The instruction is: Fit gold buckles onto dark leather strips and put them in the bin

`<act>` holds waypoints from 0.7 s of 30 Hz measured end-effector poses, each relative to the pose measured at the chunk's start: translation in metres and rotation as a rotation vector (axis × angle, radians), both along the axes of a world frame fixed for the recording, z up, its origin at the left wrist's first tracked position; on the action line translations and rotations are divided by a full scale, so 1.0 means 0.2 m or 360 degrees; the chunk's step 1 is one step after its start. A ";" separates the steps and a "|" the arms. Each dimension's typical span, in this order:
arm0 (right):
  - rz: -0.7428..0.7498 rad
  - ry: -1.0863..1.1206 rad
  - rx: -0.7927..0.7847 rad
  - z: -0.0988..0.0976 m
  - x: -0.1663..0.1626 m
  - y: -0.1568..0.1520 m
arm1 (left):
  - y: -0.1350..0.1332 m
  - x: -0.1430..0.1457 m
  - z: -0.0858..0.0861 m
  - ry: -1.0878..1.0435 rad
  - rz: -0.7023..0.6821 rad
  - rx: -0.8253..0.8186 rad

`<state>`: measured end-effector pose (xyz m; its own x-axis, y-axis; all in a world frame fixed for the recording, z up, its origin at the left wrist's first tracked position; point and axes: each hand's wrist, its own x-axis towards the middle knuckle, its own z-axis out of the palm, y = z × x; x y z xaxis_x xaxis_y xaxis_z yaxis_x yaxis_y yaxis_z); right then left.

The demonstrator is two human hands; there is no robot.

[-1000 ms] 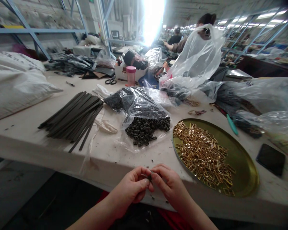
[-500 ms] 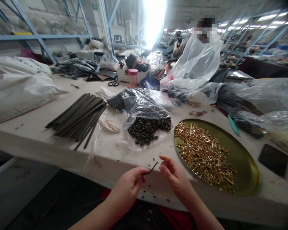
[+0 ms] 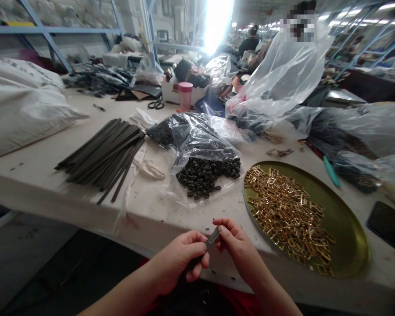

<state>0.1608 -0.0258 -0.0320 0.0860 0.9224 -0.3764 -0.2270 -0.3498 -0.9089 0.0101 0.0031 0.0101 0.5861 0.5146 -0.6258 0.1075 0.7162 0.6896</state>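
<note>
My left hand (image 3: 181, 259) is closed round a thin dark strap (image 3: 211, 239) at the table's near edge. My right hand (image 3: 238, 248) pinches the strap's upper end with thumb and forefinger. Beyond the hands lies a clear bag of small dark loops (image 3: 206, 173). To the right stands a round gold tray (image 3: 349, 232) heaped with gold buckles (image 3: 286, 210). A bundle of dark straps (image 3: 105, 153) lies on the table to the left.
A white sack (image 3: 23, 109) lies at the far left. A pink cup (image 3: 185, 94), scissors (image 3: 155, 105) and a box stand at the back. Clear plastic bags (image 3: 283, 79) pile up on the right, with a teal tool (image 3: 332, 172) and a black phone (image 3: 389, 224). Other people work behind.
My hands parted for a moment with the strap in the left, then came together again; my right hand now pinches the strap's end. The view shifted slightly to the left.
</note>
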 end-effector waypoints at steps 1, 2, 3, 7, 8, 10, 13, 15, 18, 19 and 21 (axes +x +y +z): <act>0.0008 -0.0060 0.0033 -0.01 0.01 0.01 | 0.01 0.01 -0.01 0.0002 0.0024 -0.0008; 0.0006 -0.0146 0.0078 -0.01 0.02 0.03 | 0.02 0.01 -0.02 0.0005 0.0040 -0.0011; -0.0012 -0.0256 0.0133 -0.02 0.04 0.05 | 0.03 0.01 -0.03 0.0008 0.0057 -0.0009; -0.0121 -0.0691 0.0304 -0.04 0.14 0.14 | 0.08 0.02 -0.07 0.0030 0.0144 -0.0010; -0.0128 -0.0768 0.0320 -0.05 0.16 0.17 | 0.09 0.02 -0.07 0.0029 0.0163 -0.0012; -0.0120 -0.0922 0.0347 -0.06 0.20 0.22 | 0.12 0.02 -0.08 0.0025 0.0175 -0.0036; -0.0071 -0.1156 0.0404 -0.06 0.23 0.28 | 0.16 0.03 -0.08 0.0037 0.0189 -0.0092; -0.0027 -0.1286 0.0438 -0.06 0.24 0.31 | 0.18 0.03 -0.08 0.0061 0.0211 -0.0099; -0.0003 -0.1503 0.0509 -0.06 0.25 0.34 | 0.20 0.02 -0.07 0.0040 0.0267 -0.0101; 0.0002 -0.1579 0.0537 -0.06 0.25 0.35 | 0.20 0.02 -0.07 0.0031 0.0282 -0.0126; 0.0034 -0.1720 0.0584 -0.05 0.25 0.38 | 0.21 0.01 -0.07 0.0032 0.0307 -0.0190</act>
